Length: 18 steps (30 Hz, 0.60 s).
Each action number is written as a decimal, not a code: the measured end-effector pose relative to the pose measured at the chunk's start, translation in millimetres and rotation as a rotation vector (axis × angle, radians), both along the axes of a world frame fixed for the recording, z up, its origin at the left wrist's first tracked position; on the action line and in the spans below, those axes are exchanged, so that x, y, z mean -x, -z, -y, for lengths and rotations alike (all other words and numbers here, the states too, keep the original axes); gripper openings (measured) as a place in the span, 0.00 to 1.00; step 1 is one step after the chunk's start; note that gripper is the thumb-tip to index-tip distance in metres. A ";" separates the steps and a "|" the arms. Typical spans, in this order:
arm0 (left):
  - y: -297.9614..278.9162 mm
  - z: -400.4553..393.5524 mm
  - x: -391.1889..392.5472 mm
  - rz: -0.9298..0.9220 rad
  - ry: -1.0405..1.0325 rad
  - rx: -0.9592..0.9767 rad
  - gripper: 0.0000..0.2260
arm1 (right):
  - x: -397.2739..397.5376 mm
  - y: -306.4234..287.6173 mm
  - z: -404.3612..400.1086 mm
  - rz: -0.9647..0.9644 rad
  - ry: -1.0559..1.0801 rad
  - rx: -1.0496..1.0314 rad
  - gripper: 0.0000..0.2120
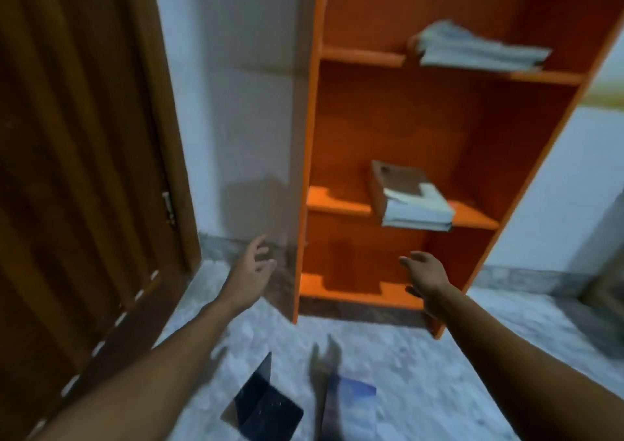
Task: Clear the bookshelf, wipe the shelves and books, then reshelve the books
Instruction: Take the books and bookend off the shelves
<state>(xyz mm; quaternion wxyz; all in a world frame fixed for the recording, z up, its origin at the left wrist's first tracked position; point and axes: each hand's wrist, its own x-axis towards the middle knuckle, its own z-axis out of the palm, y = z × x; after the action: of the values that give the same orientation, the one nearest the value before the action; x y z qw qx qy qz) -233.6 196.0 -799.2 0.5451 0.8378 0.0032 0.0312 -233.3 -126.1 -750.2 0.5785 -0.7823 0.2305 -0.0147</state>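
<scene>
My left hand (251, 265) and right hand (423, 273) reach toward the bookshelf (305, 177), fingers loosely spread, holding nothing. Clearing is partial, in my judgement: a paper stack (472, 47) lies on an upper shelf, books (410, 196) on the middle one. Two books (266, 407) lie on the floor. No wiping cloth visible.
</scene>
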 end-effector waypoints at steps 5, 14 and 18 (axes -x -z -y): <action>-101.8 85.2 -67.1 0.030 0.026 0.197 0.42 | -14.9 -126.4 27.8 0.337 0.086 0.009 0.22; -158.9 224.6 -126.1 -0.066 0.167 0.014 0.35 | -68.2 -284.1 101.8 0.565 0.245 -0.330 0.30; -137.8 268.5 -138.5 -0.124 0.057 -0.009 0.34 | -90.2 -309.1 115.9 0.453 0.139 -0.351 0.33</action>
<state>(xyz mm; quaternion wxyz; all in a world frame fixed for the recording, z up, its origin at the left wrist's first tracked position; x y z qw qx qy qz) -95.2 -72.5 -661.4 0.5406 0.8404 0.0132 -0.0363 -143.1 -242.0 -441.1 0.7394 -0.6293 0.1476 -0.1883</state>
